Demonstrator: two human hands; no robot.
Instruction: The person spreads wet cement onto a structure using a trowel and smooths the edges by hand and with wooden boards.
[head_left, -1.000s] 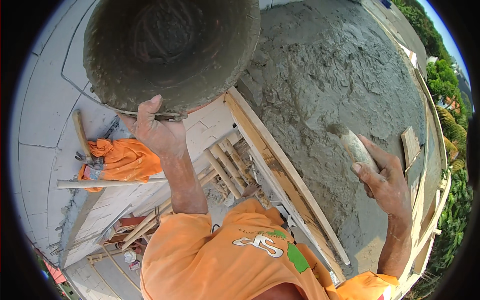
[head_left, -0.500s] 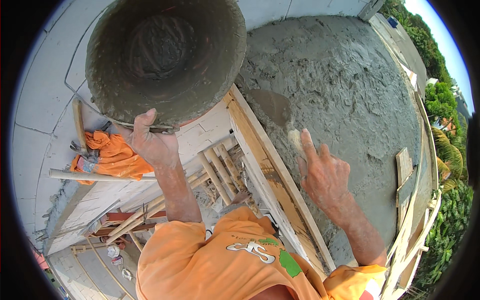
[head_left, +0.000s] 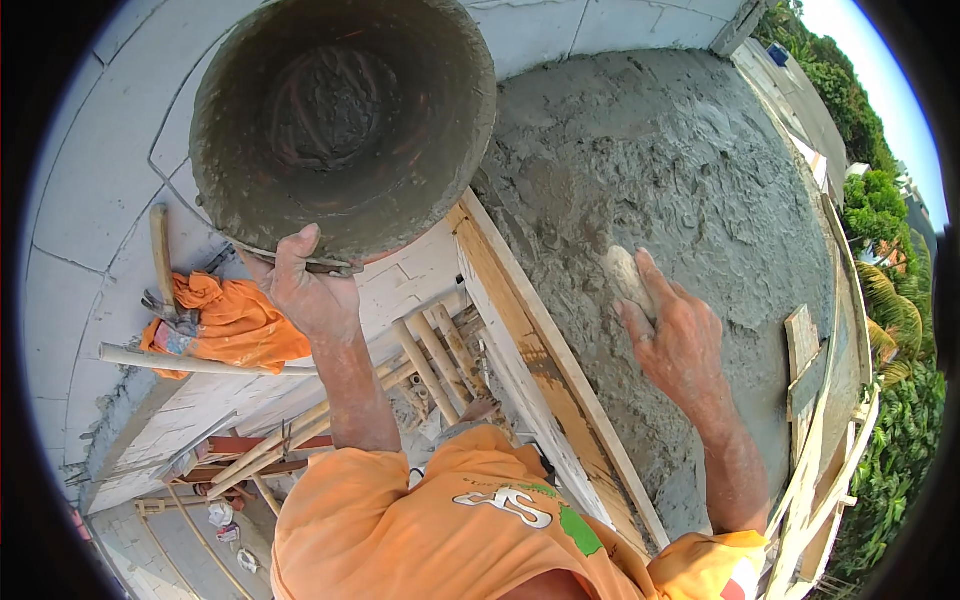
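My left hand (head_left: 310, 285) is closed on the near rim of a mortar-coated bucket (head_left: 440, 150), its thumb over the edge. The bucket tilts so that its inside faces me, with wet mortar (head_left: 330, 105) at the bottom. My right hand (head_left: 680, 335) grips the pale handle of a trowel (head_left: 627, 275), forefinger stretched along it. The trowel's blade cannot be made out against the wet grey concrete (head_left: 690, 150). Below the bucket, an orange cloth (head_left: 240, 330) and a hammer (head_left: 162, 255) lie on the pale block wall.
A wooden formwork board (head_left: 570, 380) edges the concrete beside my body. Planks (head_left: 800, 370) line its far right side, with trees (head_left: 880, 205) beyond. Bamboo poles (head_left: 430, 355) stand in the gap below me. A pale pole (head_left: 200, 360) crosses under the cloth.
My right hand and the trowel have shifted slightly right over the concrete; the blade, visible before, no longer stands out. The bucket appears slightly lower and farther right, still in my left hand.
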